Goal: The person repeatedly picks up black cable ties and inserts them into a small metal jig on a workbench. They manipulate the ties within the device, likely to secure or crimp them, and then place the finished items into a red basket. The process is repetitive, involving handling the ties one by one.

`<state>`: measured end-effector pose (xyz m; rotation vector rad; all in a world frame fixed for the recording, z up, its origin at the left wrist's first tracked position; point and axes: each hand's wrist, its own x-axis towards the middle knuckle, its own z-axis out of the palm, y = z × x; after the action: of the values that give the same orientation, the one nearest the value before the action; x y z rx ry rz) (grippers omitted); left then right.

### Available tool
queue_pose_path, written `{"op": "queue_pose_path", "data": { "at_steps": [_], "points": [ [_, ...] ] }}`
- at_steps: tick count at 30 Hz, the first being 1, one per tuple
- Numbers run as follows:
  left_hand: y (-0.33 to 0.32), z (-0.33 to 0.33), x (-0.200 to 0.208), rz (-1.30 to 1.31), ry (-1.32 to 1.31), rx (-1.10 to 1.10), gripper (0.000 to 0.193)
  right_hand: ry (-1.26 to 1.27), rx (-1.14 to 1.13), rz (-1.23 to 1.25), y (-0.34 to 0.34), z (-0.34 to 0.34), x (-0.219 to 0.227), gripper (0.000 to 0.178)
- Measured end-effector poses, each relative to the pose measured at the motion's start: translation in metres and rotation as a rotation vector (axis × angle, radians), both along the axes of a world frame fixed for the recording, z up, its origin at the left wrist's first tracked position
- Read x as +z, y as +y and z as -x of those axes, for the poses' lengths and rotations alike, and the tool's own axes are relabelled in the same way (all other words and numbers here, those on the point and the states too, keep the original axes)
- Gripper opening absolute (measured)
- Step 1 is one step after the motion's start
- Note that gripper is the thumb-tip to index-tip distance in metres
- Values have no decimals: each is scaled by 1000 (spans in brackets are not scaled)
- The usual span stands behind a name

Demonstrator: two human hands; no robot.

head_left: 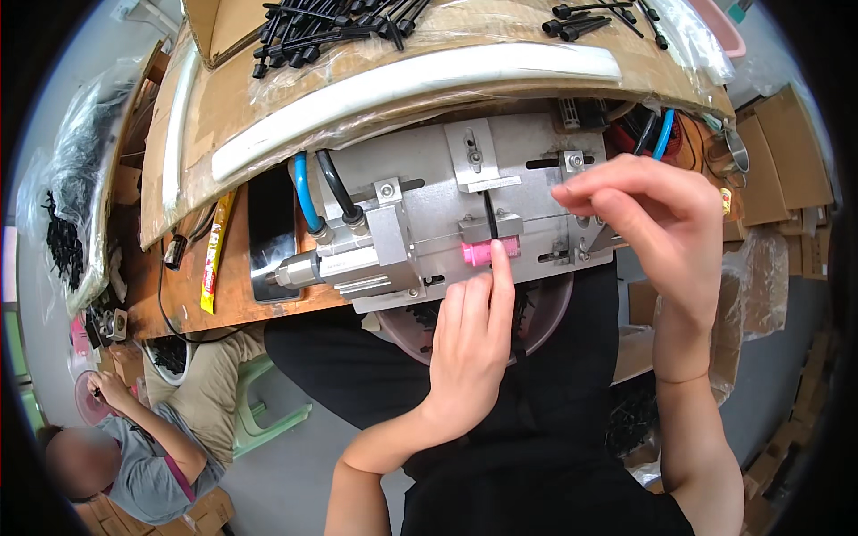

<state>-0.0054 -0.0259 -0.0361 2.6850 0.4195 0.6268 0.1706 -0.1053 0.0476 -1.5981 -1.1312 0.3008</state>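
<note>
My left hand (469,348) reaches over the near edge of a metal fixture (438,170), index finger stretched out and the others bent. Its index fingertip rests on the near end of a thin black plastic stem (491,214), which lies across a small metal block and a pink block (479,252). My right hand (670,223) is raised above the fixture's right side, thumb and index finger extended with a gap between them; nothing shows in it. A pneumatic cylinder (353,261) sits on the fixture's left.
Black plastic parts (331,31) lie heaped on a cardboard-covered shelf (500,94) edged with white foam. Blue hose (306,192) rises at left, near a phone (273,234) and yellow packet (214,255). A pink basin (407,335) stands under the fixture. Another person (152,464) sits lower left.
</note>
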Motion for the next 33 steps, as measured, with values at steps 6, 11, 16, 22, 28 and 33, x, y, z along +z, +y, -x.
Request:
{"op": "queue_pose_path", "data": {
  "at_steps": [6, 11, 16, 22, 28, 33],
  "points": [
    [1, -5, -2, -113, 69, 40, 67, -12, -66, -91, -15, 11, 1, 7],
    [0, -5, 1, -91, 63, 16, 67, -34, -69, -115, -18, 9, -4, 7],
    [23, 2, 42, 117, 91, -100, 72, -372, -79, -145, 17, -5, 14, 9],
    [158, -65, 110, -211, -373, 173, 21, -1006, 33, -207, 125, -46, 32, 4],
    [217, -90, 114, -117, -91, -16, 20, -1089, 319, 116, 143, -68, 44, 10],
    [203, -100, 105, -38, -212, -94, 19, -895, 317, -121, 116, -93, 46, 16]
  ]
}}
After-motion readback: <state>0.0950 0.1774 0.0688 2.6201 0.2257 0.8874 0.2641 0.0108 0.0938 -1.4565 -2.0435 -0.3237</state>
